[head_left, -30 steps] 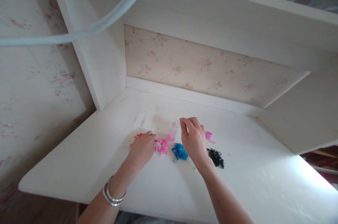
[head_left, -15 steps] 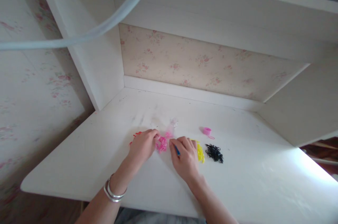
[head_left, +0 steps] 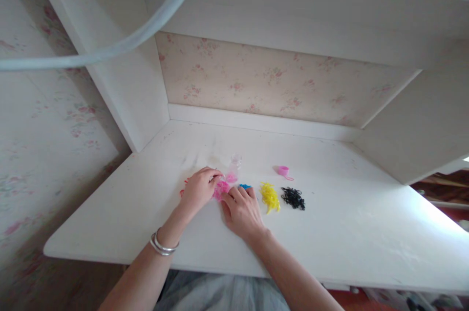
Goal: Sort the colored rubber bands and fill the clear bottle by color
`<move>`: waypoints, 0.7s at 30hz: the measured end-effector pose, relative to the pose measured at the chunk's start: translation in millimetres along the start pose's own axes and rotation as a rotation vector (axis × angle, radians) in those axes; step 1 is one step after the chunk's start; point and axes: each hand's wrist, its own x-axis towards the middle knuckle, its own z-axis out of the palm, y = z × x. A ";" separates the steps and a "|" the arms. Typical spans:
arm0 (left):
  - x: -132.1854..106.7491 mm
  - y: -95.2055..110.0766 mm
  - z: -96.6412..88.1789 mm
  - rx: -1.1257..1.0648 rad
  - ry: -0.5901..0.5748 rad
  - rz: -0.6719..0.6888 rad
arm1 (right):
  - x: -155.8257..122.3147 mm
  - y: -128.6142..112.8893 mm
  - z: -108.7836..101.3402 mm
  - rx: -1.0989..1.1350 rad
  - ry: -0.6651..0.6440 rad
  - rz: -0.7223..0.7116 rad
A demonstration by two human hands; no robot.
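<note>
Small heaps of tiny rubber bands lie in a row on a white desk [head_left: 330, 242]. My left hand [head_left: 198, 190] rests curled beside the pink heap [head_left: 220, 188], its fingertips pinched at the heap's top edge, and it covers most of a red heap [head_left: 182, 192]. My right hand [head_left: 242, 211] lies over the blue heap [head_left: 245, 186], fingers bent and touching the pink heap. A small clear vial [head_left: 234, 167] with pink bands in it stands just behind the hands. To the right lie a yellow heap [head_left: 270, 196] and a black heap [head_left: 293, 197].
A small pink cap [head_left: 283, 171] lies behind the yellow heap. White shelf walls [head_left: 120, 81] close the desk at left, right and above, with flowered wallpaper [head_left: 278, 81] behind. A pale hose [head_left: 120, 45] crosses the upper left.
My right hand left the clear vial, came down over the blue heap and moved left to the pink heap, uncovering the yellow heap. My left hand stayed by the pink heap.
</note>
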 end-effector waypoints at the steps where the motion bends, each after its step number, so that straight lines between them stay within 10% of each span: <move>1: 0.0 1.0 0.1 -0.008 0.002 -0.010 | 0.1 0.2 0.0 0.002 0.004 0.006; 21: -2.9 2.4 1.6 0.050 -0.060 -0.082 | -2.3 6.2 -6.6 0.212 0.160 0.064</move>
